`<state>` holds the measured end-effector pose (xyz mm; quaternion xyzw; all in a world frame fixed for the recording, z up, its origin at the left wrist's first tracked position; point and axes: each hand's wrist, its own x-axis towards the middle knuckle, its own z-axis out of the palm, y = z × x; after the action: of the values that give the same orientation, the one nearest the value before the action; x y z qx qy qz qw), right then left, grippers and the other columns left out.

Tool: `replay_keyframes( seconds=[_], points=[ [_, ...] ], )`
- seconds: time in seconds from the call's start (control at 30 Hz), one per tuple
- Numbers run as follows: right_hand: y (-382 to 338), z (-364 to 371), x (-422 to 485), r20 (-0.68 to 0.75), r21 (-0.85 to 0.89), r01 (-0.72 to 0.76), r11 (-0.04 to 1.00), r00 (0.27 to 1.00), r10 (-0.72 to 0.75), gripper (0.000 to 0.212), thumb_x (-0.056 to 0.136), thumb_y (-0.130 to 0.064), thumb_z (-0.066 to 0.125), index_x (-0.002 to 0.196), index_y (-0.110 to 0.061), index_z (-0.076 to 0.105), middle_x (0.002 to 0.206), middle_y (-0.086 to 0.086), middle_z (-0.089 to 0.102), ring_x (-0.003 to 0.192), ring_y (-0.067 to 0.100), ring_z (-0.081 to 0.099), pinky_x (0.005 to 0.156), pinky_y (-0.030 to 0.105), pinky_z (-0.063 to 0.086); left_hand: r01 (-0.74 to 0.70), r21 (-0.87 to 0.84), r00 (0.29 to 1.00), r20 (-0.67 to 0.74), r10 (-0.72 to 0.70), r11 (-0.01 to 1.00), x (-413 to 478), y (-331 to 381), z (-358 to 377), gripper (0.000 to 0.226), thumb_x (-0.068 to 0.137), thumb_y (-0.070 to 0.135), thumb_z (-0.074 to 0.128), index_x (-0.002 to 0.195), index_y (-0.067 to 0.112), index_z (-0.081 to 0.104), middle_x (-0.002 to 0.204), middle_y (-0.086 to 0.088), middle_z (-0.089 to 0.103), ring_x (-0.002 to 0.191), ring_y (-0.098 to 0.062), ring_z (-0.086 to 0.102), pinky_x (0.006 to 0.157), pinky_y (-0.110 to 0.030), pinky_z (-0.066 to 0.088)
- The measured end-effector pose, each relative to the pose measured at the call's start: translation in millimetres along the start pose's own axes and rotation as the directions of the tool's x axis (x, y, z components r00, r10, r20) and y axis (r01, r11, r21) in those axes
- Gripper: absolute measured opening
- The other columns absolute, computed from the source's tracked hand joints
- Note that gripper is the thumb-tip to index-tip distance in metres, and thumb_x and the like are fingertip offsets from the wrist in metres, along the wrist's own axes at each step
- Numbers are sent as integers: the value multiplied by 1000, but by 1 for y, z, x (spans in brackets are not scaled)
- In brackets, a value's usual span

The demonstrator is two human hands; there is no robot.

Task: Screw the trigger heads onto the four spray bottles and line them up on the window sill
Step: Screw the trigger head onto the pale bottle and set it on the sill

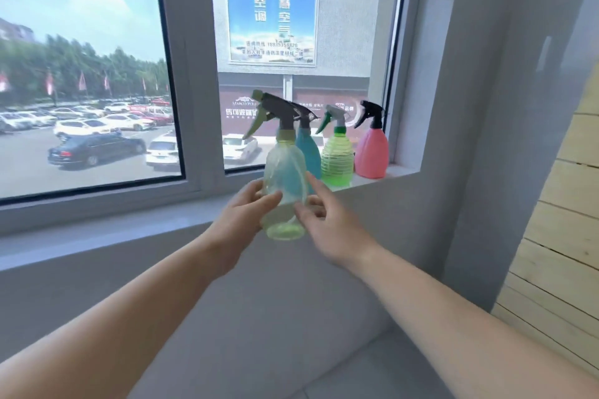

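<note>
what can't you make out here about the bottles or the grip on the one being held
Head view only:
- teal spray bottle: its base, hidden behind the clear spray bottle.
- right hand: whether its grip closes on the clear spray bottle or only touches it; motion blur.
- collar of the clear spray bottle: whether it is screwed fully down; too small and soft to tell.
</note>
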<state>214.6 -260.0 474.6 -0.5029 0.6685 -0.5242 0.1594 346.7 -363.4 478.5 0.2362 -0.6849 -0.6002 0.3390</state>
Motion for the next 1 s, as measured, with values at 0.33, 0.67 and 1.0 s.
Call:
replay_keyframes(
  seconds=[0.33, 0.67, 1.0],
  points=[
    [-29, 46, 73, -29, 79, -11, 997, 999, 14, 45, 101, -37, 50, 145, -38, 43, 114, 1, 65, 94, 12, 60, 70, 19, 43, 5, 124, 992, -127, 11, 992, 51, 10, -53, 40, 104, 24, 57, 143, 24, 50, 107, 7, 68, 86, 3, 63, 65, -15, 41],
    [-23, 60, 93, -15, 120, -8, 993, 1000, 10, 44, 103, -36, 48, 147, -32, 45, 113, -5, 61, 94, 3, 57, 69, 6, 37, -10, 183, 977, -210, 49, 983, 80, -6, -62, 45, 103, 29, 56, 147, 28, 47, 122, -11, 68, 107, -24, 69, 69, -23, 48],
    [-20, 63, 89, 5, 220, 15, 975, 1000, -16, 27, 103, -34, 49, 128, -43, 53, 95, -21, 58, 80, -3, 55, 71, 12, 41, -67, 218, 970, -215, 115, 974, 83, -14, -64, 46, 102, 23, 58, 147, 24, 46, 106, -2, 69, 88, -11, 68, 65, -17, 47]
  ],
)
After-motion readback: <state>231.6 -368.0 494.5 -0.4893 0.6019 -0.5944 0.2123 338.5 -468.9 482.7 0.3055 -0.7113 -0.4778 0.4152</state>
